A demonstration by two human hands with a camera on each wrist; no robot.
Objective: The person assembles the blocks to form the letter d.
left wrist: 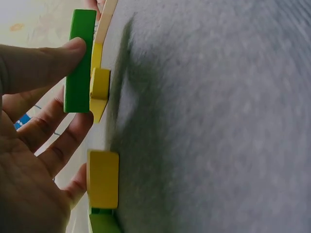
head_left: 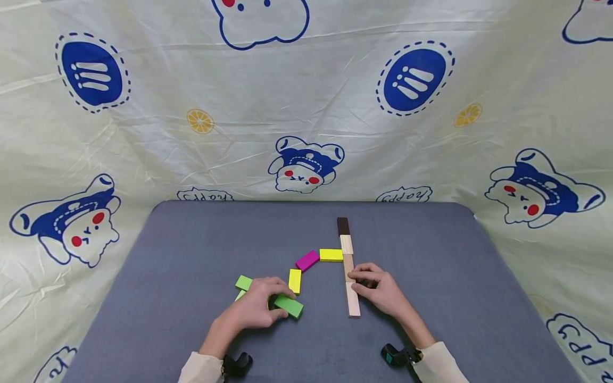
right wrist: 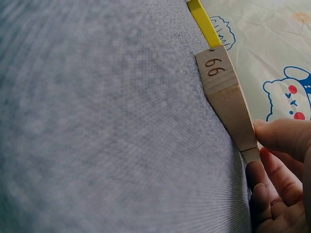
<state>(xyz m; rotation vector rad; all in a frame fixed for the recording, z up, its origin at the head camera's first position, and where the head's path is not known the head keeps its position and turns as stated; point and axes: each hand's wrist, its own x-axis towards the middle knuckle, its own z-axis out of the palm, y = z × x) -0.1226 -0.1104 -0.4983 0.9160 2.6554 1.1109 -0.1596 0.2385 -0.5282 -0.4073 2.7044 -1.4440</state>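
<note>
My left hand [head_left: 261,304] pinches a bright green block [head_left: 289,306] between thumb and fingers. In the left wrist view the green block [left wrist: 80,63] is raised above the tabletop. My right hand [head_left: 380,290] touches the right side of a straight row of wooden blocks [head_left: 352,300] with its fingertips. A block marked "66" [right wrist: 218,70] forms the near end of that row, topped at the far end by a dark brown block [head_left: 343,226]. A yellow block [head_left: 331,255], a magenta block [head_left: 307,260] and another yellow block [head_left: 295,281] curve leftward from the row.
Green blocks [head_left: 243,282] lie beside the left hand, partly hidden by it. Below that hand, the left wrist view shows a yellow block [left wrist: 103,179]. The grey tabletop [head_left: 191,234] meets a patterned white cloth [head_left: 143,138] at the back.
</note>
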